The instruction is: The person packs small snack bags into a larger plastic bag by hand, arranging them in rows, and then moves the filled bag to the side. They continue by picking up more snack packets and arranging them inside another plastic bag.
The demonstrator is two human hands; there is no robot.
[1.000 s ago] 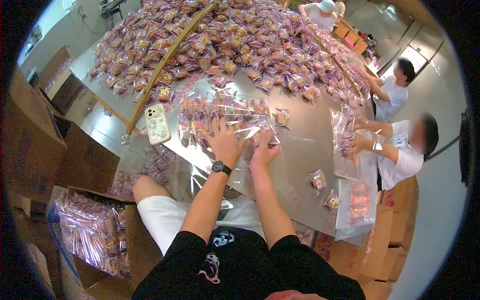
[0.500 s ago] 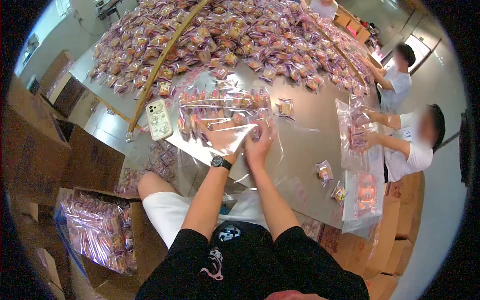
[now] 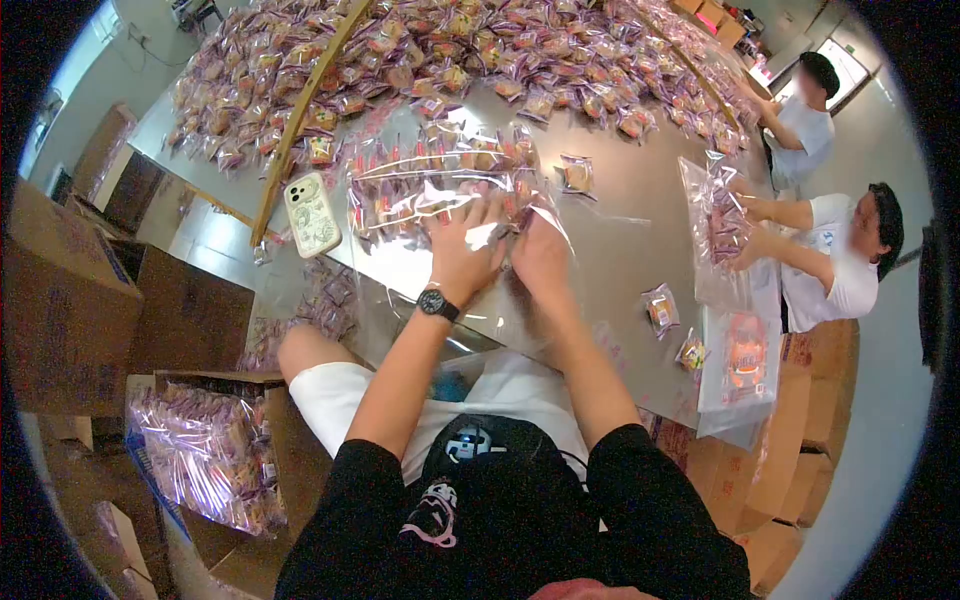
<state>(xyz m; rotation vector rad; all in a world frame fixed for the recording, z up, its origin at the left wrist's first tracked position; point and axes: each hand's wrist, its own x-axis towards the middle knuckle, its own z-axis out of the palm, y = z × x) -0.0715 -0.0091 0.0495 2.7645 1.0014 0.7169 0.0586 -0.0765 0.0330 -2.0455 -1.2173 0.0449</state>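
Metal tbl (image 3: 620, 265), L hand (image 3: 467, 250), R hand (image 3: 541, 255), both at clear bag (image 3: 432, 178)

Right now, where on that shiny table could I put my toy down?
The bare metal table between the clear bag at the left hand and the two loose packets on the right. A smaller patch: left of the wooden bar, just below the pile. Crowded: the pile itself, and the right edge, with another person's bag and printed bags.

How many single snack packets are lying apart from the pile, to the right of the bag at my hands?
3. One packet is beside your clear bag; a second packet and a third packet lie near the flat bags. Others may be hidden underneath.
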